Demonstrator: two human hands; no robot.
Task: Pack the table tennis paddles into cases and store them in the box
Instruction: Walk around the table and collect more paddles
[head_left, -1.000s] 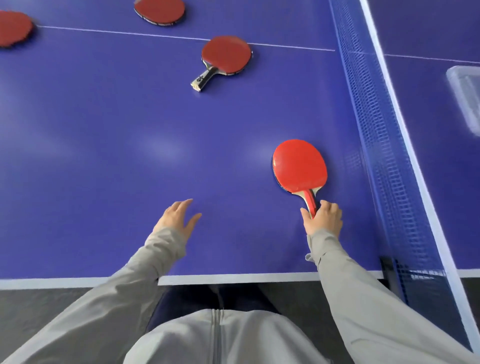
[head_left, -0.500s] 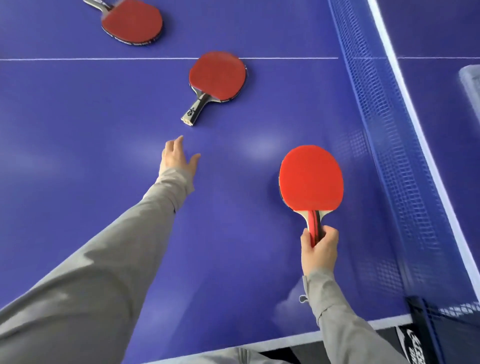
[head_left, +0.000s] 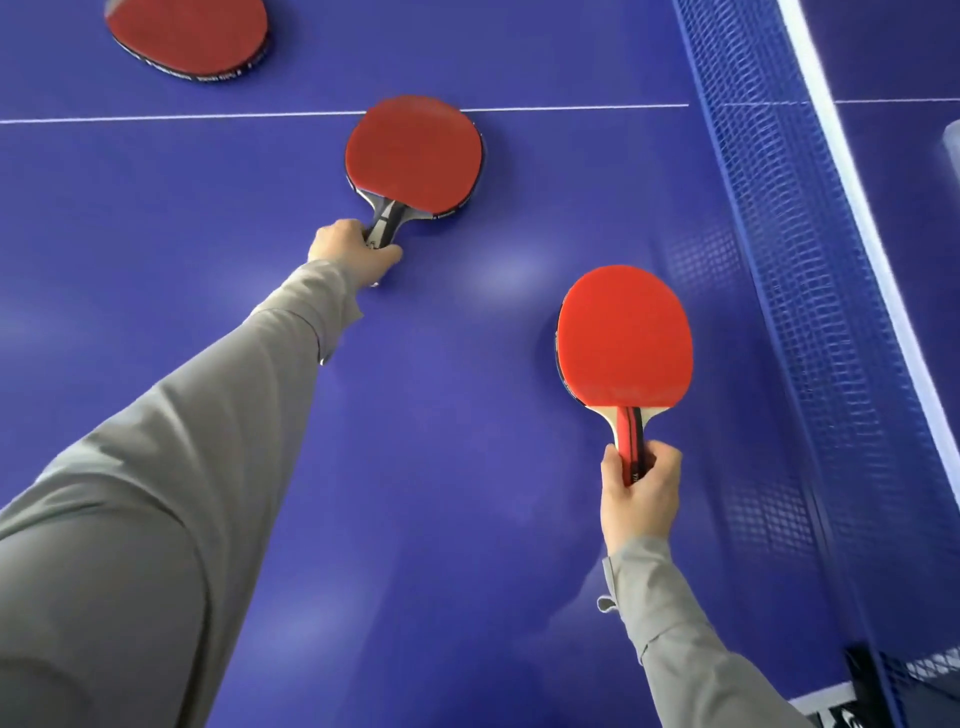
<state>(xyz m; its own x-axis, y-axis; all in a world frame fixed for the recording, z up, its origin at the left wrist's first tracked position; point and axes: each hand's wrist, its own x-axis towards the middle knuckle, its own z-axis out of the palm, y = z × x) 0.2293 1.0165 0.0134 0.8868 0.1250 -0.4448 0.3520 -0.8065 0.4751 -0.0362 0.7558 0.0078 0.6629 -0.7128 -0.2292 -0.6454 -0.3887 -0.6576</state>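
Left hand (head_left: 353, 254) has reached the middle paddle (head_left: 414, 153), fingers clamped; right hand (head_left: 639, 499) fingers clamp the near paddle (head_left: 626, 338). Eleven o'clock: top paddle (head_left: 192, 36), cut off.

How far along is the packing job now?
Nothing looks packed yet: no case is in view. In hand: the right hand grips a first paddle, the left hand grips a second paddle by its handle. Left: a third paddle lies on the table, and every paddle must be cased and stored.

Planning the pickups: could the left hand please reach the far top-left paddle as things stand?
Probably not: the left hand, stretched far out, grips the middle paddle by its handle, and the far paddle lies well beyond it.
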